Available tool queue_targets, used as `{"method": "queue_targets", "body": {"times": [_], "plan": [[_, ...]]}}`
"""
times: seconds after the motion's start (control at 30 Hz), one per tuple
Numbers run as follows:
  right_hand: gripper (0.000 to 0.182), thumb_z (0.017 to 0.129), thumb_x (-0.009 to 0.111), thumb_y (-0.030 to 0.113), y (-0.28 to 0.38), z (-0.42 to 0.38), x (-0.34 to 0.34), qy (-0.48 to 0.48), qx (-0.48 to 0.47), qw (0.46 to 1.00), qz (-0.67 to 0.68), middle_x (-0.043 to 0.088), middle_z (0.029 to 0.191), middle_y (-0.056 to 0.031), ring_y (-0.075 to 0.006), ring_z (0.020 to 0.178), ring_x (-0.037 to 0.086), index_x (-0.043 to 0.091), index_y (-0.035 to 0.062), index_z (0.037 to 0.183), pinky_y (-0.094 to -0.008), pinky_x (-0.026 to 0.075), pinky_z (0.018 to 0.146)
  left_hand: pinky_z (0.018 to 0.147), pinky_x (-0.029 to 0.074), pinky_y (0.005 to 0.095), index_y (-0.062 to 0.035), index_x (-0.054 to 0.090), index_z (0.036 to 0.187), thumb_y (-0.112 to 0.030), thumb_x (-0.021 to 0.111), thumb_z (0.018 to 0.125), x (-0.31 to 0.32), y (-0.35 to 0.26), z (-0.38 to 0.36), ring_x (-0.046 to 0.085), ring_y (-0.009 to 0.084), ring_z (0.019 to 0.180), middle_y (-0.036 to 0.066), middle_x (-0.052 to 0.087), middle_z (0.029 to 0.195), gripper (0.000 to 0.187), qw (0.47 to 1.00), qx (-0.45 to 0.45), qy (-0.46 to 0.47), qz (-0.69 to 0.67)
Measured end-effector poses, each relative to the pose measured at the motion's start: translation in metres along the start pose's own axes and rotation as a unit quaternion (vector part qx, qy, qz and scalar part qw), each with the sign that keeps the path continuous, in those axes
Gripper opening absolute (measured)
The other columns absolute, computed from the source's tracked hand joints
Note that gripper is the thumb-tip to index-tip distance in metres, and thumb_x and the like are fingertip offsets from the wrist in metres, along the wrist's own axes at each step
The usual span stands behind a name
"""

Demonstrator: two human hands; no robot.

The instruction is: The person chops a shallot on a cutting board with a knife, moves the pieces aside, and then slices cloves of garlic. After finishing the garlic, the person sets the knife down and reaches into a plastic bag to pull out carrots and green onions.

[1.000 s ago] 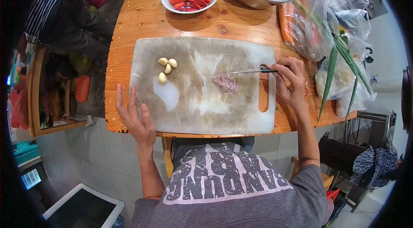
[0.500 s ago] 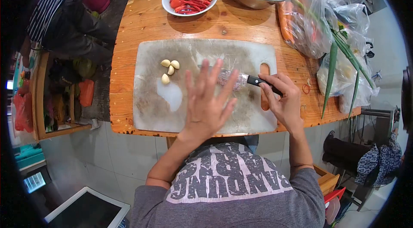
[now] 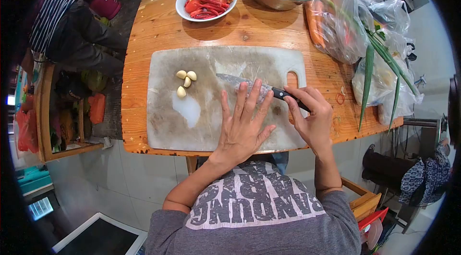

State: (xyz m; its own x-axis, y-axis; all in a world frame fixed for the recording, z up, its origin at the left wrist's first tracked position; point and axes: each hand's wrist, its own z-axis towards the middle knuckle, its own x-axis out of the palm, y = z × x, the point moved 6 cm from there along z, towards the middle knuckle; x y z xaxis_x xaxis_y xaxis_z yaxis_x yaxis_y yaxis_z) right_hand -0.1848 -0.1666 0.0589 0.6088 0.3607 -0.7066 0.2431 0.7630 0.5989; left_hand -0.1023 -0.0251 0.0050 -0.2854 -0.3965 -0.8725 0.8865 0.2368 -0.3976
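My right hand grips the black handle of a kitchen knife, whose blade points left over the cutting board. Fingers spread, my left hand lies at the blade, its fingertips overlapping the flat of the steel. What is under the blade is mostly hidden by the hand. On the left part of the board several peeled garlic cloves sit in a small group, with a pale white patch just below them.
Beyond the board stand a white bowl of red chillies and tomatoes and a steel bowl of chopped greens. Plastic bags with carrots and spring onions occupy the right side. A person in a striped top stands at far left.
My left hand, blurred and raised above the blade before, has come down onto it with fingers spread. The knife stays in my right hand. The view has shifted slightly.
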Motion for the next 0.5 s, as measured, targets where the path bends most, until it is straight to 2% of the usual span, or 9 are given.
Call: {"method": "queue_targets", "body": {"times": [0.3,0.5], "plan": [[0.021,0.081,0.079,0.007,0.005,-0.002,-0.004,-0.011,-0.030,0.999,-0.028,0.070,0.087,-0.0086,-0.0250,0.076,0.065,0.077,0.0064,0.102,-0.0356,0.051,0.065,0.120,-0.002,0.0685,-0.0168,0.033,0.159,-0.051,0.063,0.092,0.001,0.002,0.003,0.000,0.0392,0.156,0.013,0.012,0.169,0.081,1.000,0.005,-0.004,0.008],[0.022,0.080,0.080,0.006,0.014,-0.004,-0.012,-0.003,-0.028,0.999,-0.035,0.069,0.086,-0.0079,-0.0238,0.075,0.064,0.077,0.0066,0.101,-0.0344,0.050,0.064,0.120,-0.002,0.0682,-0.0185,0.033,0.160,-0.061,0.054,0.094,-0.004,0.007,0.003,-0.002,0.0364,0.157,0.011,0.012,0.170,0.082,0.998,0.003,-0.008,0.069]]}}
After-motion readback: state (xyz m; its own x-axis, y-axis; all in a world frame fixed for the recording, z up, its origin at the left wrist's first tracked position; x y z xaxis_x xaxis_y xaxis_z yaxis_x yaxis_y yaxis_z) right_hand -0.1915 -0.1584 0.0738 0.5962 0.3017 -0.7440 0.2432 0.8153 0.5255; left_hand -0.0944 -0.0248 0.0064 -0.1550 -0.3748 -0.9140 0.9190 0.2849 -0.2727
